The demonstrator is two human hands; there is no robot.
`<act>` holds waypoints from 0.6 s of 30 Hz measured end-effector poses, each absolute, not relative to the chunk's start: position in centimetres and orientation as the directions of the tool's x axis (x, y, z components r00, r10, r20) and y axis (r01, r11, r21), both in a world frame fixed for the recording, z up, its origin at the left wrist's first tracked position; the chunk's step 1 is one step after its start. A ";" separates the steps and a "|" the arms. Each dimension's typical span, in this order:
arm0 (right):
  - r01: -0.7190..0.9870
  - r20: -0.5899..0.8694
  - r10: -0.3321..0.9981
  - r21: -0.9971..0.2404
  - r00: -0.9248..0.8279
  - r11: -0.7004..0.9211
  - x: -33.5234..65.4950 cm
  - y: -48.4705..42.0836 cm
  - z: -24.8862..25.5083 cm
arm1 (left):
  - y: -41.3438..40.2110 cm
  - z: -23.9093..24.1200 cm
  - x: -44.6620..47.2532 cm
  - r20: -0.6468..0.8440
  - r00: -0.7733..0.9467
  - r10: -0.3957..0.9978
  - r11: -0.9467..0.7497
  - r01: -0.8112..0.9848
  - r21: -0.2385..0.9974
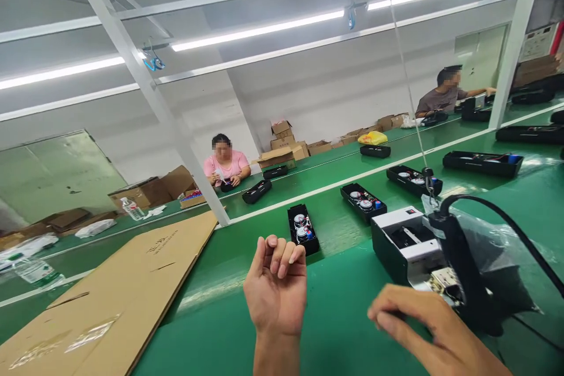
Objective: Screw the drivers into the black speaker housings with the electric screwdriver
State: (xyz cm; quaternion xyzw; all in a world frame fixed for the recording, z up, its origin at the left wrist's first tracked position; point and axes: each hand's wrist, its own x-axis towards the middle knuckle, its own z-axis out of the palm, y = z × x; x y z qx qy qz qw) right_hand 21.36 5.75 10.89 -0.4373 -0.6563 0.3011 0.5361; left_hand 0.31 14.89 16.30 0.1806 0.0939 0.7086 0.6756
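Note:
My left hand [277, 285] is raised over the green bench [343, 329], palm toward me, fingers curled into a loose fist; I see nothing in it. My right hand [416, 320] rests low at the right, fingers bent and pressed together beside a hanging black power tool [460, 270]; whether they hold anything is hidden. A black and white device [403, 241] sits just behind the tool. The nearest black tray with round parts [302, 228] lies just beyond my left hand.
More black trays [363, 201] ride the green conveyor [396, 176] toward the right. A flat cardboard sheet [118, 299] lies at the left. A white slanted post [145, 88] crosses the view. Two people work at the far side, among cardboard boxes [284, 147].

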 end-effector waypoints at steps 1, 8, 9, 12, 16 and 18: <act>0.137 0.460 0.883 -0.873 -0.087 0.468 20.7 6.7 12.3 | 14.8 16.4 0.2 0.119 -0.031 0.992 -0.074 -0.921 0.382; -0.944 0.365 0.930 -0.319 -0.035 0.089 17.7 12.4 16.5 | 13.9 16.7 -0.3 0.115 -0.190 0.975 -0.216 -0.704 0.677; -0.974 0.334 0.941 -0.224 -0.049 0.029 17.7 12.8 16.6 | 13.9 16.7 -0.4 0.120 -0.201 0.972 -0.227 -0.676 0.701; -0.995 0.300 0.951 -0.086 -0.073 -0.050 18.1 13.1 16.7 | 14.0 16.6 -0.6 0.141 -0.215 0.966 -0.247 -0.628 0.738; -0.997 0.294 0.953 -0.053 -0.077 -0.064 18.4 12.9 16.7 | 14.3 16.3 -0.5 0.148 -0.211 0.966 -0.244 -0.559 0.792; -0.996 0.286 0.954 -0.053 -0.086 -0.073 18.4 13.0 16.5 | 14.3 16.2 -0.3 0.137 -0.197 0.971 -0.225 -0.547 0.806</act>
